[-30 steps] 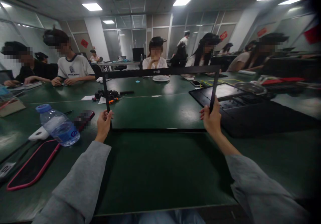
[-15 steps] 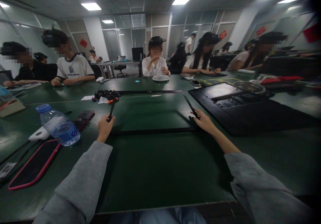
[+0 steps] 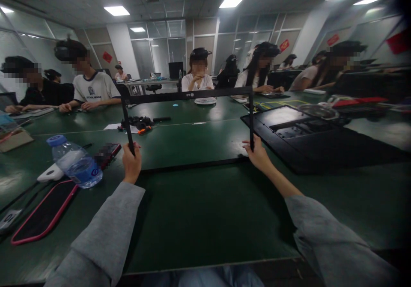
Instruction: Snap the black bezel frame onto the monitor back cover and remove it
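Observation:
Between my hands stands a thin black screen bezel [image 3: 212,94], an open rectangular frame with an LG logo on its top strip. My left hand [image 3: 132,165] is closed around the left side strip, near its lower end. Opposite it, my right hand [image 3: 258,155] grips the right side strip with thumb and fingers. The lower strip is close to the green table [image 3: 205,218]; whether it touches the tabletop I cannot tell. Through the opening I see the tabletop and a small heap of black parts [image 3: 139,123].
On the left are a water bottle [image 3: 74,162], a pink-edged phone [image 3: 46,212] and a white device with a cable [image 3: 51,171]. A large black panel [image 3: 340,150] lies to the right. Several people sit around the table, one person [image 3: 198,79] directly across.
The bezel has tilted up from lying nearly flat, its far LG strip rising towards upright. Both hands have turned with it and keep their hold.

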`<action>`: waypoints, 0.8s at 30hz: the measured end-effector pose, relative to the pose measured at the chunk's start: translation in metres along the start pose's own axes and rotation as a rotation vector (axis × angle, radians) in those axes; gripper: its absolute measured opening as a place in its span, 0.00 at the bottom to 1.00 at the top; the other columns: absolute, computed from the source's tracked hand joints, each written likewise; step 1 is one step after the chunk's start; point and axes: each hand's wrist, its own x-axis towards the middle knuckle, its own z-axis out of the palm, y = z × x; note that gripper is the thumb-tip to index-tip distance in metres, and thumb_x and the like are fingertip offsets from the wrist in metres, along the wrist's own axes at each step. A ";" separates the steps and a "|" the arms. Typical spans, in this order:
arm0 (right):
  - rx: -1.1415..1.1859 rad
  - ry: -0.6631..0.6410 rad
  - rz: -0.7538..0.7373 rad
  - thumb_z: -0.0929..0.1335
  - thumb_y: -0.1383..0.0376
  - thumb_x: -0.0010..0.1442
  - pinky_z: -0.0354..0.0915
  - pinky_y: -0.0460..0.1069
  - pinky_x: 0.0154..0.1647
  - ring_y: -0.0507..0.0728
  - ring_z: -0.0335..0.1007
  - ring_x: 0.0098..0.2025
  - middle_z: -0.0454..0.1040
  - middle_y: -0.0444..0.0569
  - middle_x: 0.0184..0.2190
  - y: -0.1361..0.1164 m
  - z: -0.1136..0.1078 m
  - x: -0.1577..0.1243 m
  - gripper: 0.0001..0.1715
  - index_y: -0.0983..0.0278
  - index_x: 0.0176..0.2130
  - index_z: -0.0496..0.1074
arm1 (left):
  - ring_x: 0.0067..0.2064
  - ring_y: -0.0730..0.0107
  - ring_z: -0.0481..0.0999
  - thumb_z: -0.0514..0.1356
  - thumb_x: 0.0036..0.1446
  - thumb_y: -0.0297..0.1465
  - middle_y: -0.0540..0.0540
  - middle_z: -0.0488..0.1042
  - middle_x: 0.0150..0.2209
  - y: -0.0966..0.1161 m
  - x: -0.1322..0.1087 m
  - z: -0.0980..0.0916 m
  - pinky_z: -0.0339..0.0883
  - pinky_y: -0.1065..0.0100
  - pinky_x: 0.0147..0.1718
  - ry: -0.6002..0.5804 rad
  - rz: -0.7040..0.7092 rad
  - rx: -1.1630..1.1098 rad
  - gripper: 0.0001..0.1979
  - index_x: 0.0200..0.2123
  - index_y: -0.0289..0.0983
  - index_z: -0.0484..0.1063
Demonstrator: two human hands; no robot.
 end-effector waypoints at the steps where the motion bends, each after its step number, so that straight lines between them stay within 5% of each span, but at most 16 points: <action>1: -0.004 -0.011 0.008 0.63 0.60 0.64 0.73 0.60 0.46 0.61 0.78 0.40 0.78 0.56 0.47 0.002 0.002 0.000 0.37 0.63 0.68 0.53 | 0.33 0.63 0.77 0.52 0.69 0.40 0.44 0.78 0.39 -0.001 0.001 0.001 0.70 0.60 0.43 -0.019 0.002 0.002 0.15 0.52 0.38 0.66; 7: -0.170 0.026 0.020 0.62 0.63 0.60 0.69 0.65 0.57 0.67 0.72 0.50 0.73 0.62 0.45 0.024 0.012 0.002 0.24 0.65 0.54 0.70 | 0.52 0.49 0.77 0.59 0.61 0.42 0.35 0.76 0.49 -0.020 0.007 0.007 0.69 0.52 0.55 -0.178 0.022 0.091 0.16 0.45 0.37 0.76; 12: -0.249 -0.059 0.085 0.66 0.64 0.55 0.66 0.65 0.62 0.70 0.70 0.54 0.71 0.64 0.45 0.041 0.019 0.005 0.15 0.65 0.41 0.76 | 0.56 0.44 0.76 0.62 0.54 0.39 0.34 0.79 0.47 -0.038 0.009 0.012 0.62 0.45 0.61 -0.326 -0.011 0.189 0.11 0.33 0.38 0.80; 19: -0.208 -0.026 0.045 0.66 0.59 0.56 0.67 0.67 0.59 0.70 0.69 0.53 0.69 0.62 0.46 0.043 0.020 0.001 0.23 0.65 0.49 0.76 | 0.54 0.44 0.77 0.63 0.52 0.37 0.36 0.82 0.44 -0.040 0.008 0.010 0.62 0.45 0.60 -0.356 -0.032 0.200 0.09 0.34 0.40 0.80; 24: -0.180 0.042 0.031 0.64 0.61 0.56 0.65 0.67 0.59 0.69 0.69 0.51 0.70 0.60 0.42 0.032 0.012 0.002 0.25 0.65 0.51 0.77 | 0.60 0.37 0.70 0.64 0.55 0.39 0.33 0.78 0.54 -0.024 0.003 0.006 0.61 0.37 0.58 -0.308 -0.070 0.241 0.14 0.43 0.40 0.81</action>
